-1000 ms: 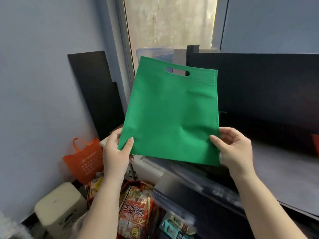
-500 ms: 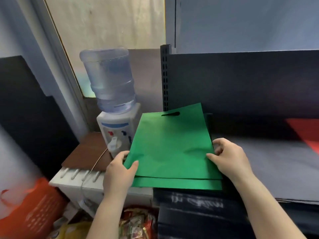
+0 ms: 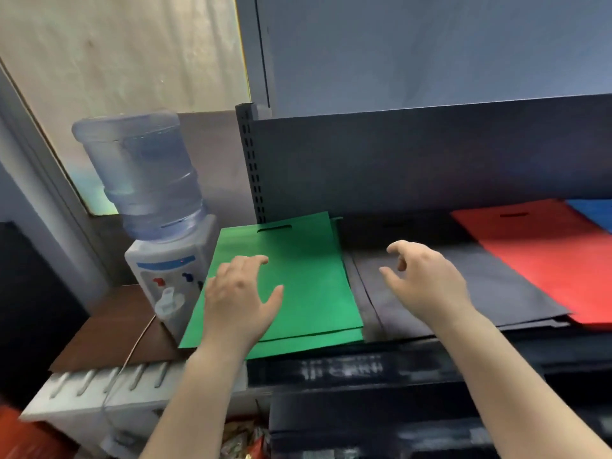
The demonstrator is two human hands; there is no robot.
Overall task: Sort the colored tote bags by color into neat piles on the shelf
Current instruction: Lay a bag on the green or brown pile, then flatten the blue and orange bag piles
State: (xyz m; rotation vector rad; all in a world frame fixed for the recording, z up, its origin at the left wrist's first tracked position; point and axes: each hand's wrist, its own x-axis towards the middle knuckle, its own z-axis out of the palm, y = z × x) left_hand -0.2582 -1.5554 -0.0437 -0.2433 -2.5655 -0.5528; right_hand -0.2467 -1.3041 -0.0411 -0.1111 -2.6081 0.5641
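Squaring the green tote bag pile (image 3: 298, 279) at the shelf's (image 3: 414, 339) left end: the left hand (image 3: 241, 293) lies flat on the top bag, the right hand (image 3: 424, 279) hovers loose-fingered and empty above the adjacent black pile (image 3: 496, 293); edges should be aligned flush.

Pretty cramped corner here. Blue-grey wall (image 3: 430, 48) is taking up the far right, and a frosted window (image 3: 126, 51) on the far left is letting in soft daylight. A dark metal shelf unit (image 3: 414, 154) with a slotted upright (image 3: 253, 167) is filling the right side. Left of it, a small water dispenser (image 3: 165, 279) with a big clear jug (image 3: 142, 173) is sitting on a brown surface (image 3: 109, 329), cord dangling near.
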